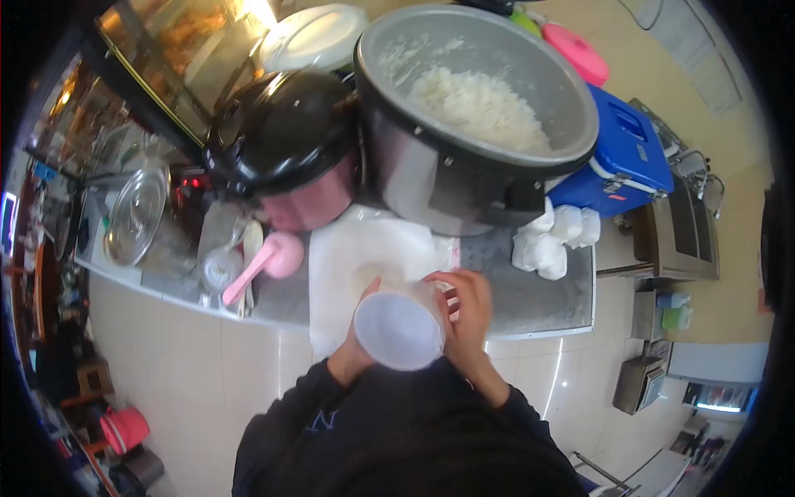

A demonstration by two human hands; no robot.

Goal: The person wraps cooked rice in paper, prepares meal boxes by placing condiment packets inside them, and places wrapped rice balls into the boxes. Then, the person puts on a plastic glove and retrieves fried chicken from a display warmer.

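Note:
Between my two hands a whitish translucent round container is held close to my body, its round face toward the camera. My left hand grips its left side, fingers partly hidden behind it. On the right side my right hand has curled fingers against it. Below and beyond them lies a white sheet on the grey counter. A large open cooker with white rice stands just beyond.
Left of the cooker is a black-lidded pink pot. A pink scoop lies at the counter's left. White wrapped bundles and a blue cooler box are at right. A steel pot with a glass lid stands far left.

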